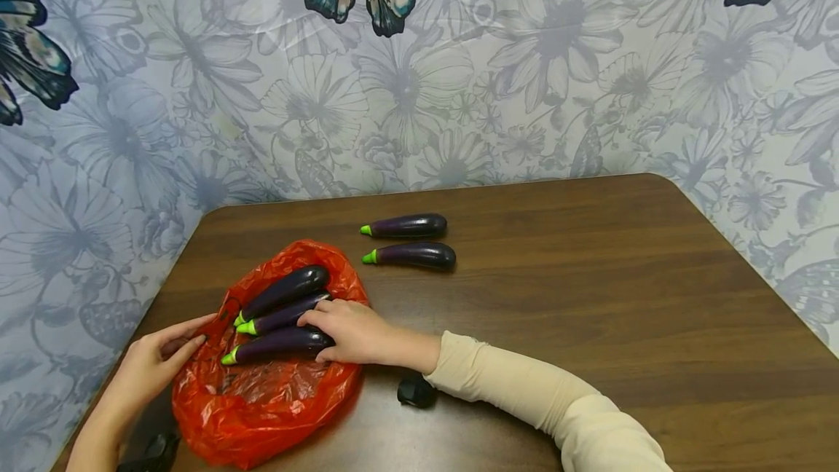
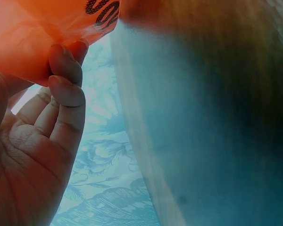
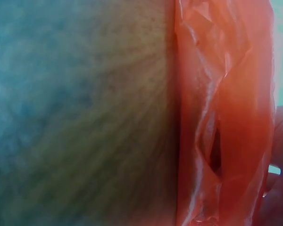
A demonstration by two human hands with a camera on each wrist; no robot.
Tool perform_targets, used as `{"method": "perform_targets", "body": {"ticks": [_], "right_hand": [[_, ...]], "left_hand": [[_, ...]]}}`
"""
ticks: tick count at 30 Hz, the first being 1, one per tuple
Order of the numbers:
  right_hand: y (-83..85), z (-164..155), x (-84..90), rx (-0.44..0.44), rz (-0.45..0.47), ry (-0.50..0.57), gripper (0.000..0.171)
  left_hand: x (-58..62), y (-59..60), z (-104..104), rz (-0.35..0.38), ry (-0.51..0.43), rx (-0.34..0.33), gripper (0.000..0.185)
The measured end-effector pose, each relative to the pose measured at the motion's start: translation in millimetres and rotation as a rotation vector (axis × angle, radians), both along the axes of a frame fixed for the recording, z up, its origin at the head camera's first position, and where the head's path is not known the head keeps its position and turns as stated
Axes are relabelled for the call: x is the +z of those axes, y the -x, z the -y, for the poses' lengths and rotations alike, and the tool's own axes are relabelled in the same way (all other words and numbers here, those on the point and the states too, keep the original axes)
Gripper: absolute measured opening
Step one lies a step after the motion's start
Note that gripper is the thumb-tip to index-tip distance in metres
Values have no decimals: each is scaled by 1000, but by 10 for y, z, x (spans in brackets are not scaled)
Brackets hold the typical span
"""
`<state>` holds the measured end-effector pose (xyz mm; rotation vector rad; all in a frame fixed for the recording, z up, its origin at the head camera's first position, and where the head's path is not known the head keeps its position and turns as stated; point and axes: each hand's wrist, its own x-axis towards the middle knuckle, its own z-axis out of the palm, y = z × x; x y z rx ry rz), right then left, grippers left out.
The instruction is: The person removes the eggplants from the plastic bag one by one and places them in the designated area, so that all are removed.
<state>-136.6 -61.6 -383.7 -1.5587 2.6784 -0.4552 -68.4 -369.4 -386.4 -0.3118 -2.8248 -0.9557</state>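
A red plastic bag [image 1: 262, 414] lies with its mouth wide on the left of the table. Inside it are three dark purple eggplants with green tips, the upper one [image 1: 288, 288], the middle one [image 1: 278, 317] and the lower one [image 1: 278, 345]. My left hand [image 1: 147, 366] pinches the bag's left rim between thumb and fingers; the left wrist view shows the fingers [image 2: 66, 89] on the plastic. Reaching over the right rim, my right hand [image 1: 357, 333] grips the rounded end of the lower eggplant, its fingertips by the middle one. The bag wall hides most of that hand in the right wrist view.
Two more eggplants, one [image 1: 406, 226] behind the other [image 1: 413, 256], lie near the table's back edge. A small black object [image 1: 416, 390] sits under the right forearm. Patterned wallpaper [image 1: 459, 93] rises behind the brown wooden table [image 1: 590, 275].
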Motion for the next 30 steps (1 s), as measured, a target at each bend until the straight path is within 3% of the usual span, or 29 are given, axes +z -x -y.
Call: {"method": "perform_targets", "body": {"ticks": [9,30], "right_hand": [[-10,6,10,-25,60,16,51],[23,-145,153,-7,195,192,44]], "left_hand": [[-5,3,13,7,9,5,35],[5,2,-1,8,20,14,34]]}}
